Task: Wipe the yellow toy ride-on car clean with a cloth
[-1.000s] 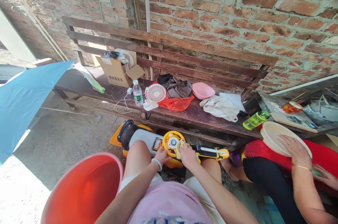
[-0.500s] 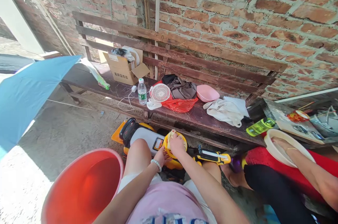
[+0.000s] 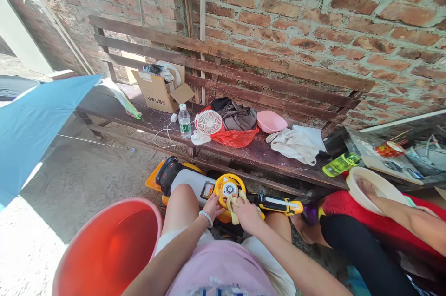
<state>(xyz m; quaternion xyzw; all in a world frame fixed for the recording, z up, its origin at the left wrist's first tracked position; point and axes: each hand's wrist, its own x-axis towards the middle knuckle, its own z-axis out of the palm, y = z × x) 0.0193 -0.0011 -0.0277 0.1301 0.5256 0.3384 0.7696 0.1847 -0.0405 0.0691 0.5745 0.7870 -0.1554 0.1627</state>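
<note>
While the left hand [image 3: 213,207] grasped the steering wheel [image 3: 230,188], the right hand [image 3: 245,214] clutched cloth [image 3: 232,206]. Apparent wiping next needed bracing.

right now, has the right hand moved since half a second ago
Yes: against the yellow steering wheel, the right hand has shifted down and right, off the hub.

Seemingly a rough outdoor yard; a bare brick wall [image 3: 278,15], slatted bench [image 3: 278,67] and sunlit ground [image 3: 24,249] show it.
</note>
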